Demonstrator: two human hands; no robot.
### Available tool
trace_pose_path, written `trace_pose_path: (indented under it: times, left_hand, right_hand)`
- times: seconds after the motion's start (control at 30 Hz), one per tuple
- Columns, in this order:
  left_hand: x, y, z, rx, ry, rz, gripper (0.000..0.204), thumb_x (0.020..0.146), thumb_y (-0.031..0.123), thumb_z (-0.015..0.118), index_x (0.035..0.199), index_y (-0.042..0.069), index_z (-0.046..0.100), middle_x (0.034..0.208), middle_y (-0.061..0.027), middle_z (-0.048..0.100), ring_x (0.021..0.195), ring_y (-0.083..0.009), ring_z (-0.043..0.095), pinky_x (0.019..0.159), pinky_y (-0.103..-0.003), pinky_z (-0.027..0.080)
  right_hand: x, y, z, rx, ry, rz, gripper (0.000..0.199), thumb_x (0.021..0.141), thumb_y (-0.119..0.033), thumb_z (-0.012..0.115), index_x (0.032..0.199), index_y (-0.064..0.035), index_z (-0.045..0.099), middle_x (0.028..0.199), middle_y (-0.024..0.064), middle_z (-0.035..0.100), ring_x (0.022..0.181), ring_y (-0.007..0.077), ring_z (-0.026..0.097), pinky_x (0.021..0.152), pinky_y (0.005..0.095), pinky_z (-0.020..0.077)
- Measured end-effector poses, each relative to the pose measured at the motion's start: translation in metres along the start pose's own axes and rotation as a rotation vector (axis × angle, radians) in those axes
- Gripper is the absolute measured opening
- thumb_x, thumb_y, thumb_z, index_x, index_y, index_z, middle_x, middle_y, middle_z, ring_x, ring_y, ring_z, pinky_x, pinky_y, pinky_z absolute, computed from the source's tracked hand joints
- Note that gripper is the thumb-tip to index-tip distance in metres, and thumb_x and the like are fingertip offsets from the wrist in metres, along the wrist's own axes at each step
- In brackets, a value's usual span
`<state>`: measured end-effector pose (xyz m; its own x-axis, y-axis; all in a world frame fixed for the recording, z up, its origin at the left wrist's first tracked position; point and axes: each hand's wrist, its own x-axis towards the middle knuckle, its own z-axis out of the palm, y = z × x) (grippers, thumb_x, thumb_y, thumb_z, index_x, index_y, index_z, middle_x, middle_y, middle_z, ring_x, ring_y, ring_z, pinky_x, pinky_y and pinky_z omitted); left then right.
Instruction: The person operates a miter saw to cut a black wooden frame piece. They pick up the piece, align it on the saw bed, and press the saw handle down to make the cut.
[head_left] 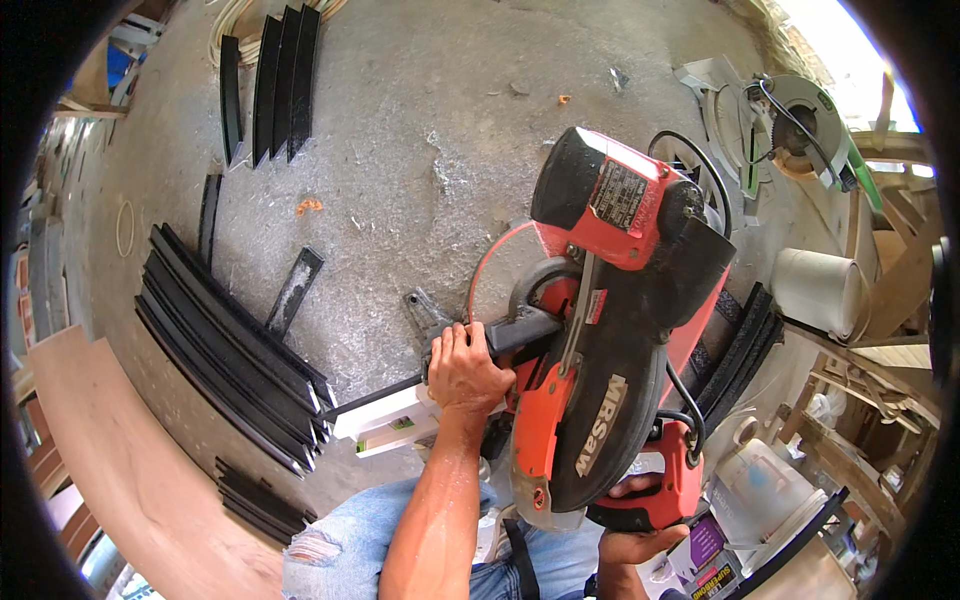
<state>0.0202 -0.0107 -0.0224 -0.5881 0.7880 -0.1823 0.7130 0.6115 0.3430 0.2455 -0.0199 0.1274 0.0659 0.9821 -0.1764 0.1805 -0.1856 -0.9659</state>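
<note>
A large red and black cut-off saw (610,400) stands in front of me, tilted across the view. My right hand (640,530) is wrapped round its red trigger handle (678,480). My left hand (465,368) has its fingers folded down beside the saw's dark metal fence (525,328). From under that hand a long black strip (375,402) runs out to the left, and the palm hides the part being held. Below the strip lies a white board (390,420). The orange guard (540,425) and the saw's body hide most of the blade.
Stacked black strips (225,345) lie on the concrete floor (400,190) at left, others (285,85) farther away. A wooden panel (150,460) is at lower left. At right are another saw (790,130), a white bucket (815,290) and scrap wood (850,460).
</note>
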Motion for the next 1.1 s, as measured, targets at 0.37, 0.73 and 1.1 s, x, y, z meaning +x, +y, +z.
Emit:
trace_pose_path:
  times: [0.37, 0.73, 1.1]
  left_hand:
    - [-0.002, 0.002, 0.001, -0.013, -0.021, 0.002, 0.045, 0.059, 0.021, 0.072, 0.096, 0.0, 0.057, 0.097, -0.0197, 0.063, 0.098, -0.0363, 0.063, 0.091, -0.043, 0.048]
    - [-0.003, -0.001, 0.001, 0.006, -0.067, -0.015, 0.05, 0.061, 0.022, 0.074, 0.103, 0.0, 0.058, 0.1, -0.0189, 0.064, 0.1, -0.0353, 0.062, 0.094, -0.043, 0.048]
    - [-0.002, 0.001, 0.002, -0.009, -0.039, -0.029, 0.047, 0.066, 0.025, 0.076, 0.101, 0.002, 0.058, 0.104, -0.0181, 0.065, 0.108, -0.0349, 0.062, 0.097, -0.045, 0.047]
  right_hand:
    - [-0.001, -0.003, 0.002, -0.041, 0.007, 0.003, 0.091, 0.097, -0.077, 0.02, 0.135, 0.002, 0.044, 0.089, 0.0094, 0.06, 0.069, 0.0173, 0.061, 0.064, 0.0288, 0.0513]
    - [0.008, -0.015, 0.012, -0.055, -0.014, -0.005, 0.095, 0.097, -0.076, 0.023, 0.148, 0.0036, 0.03, 0.087, 0.0106, 0.06, 0.066, 0.0155, 0.058, 0.063, 0.0276, 0.0498]
    - [0.011, -0.019, 0.004, 0.169, -0.086, -0.011, 0.078, 0.103, -0.064, 0.027, 0.142, 0.0026, 0.037, 0.098, 0.0127, 0.059, 0.084, 0.018, 0.061, 0.072, 0.0311, 0.0553]
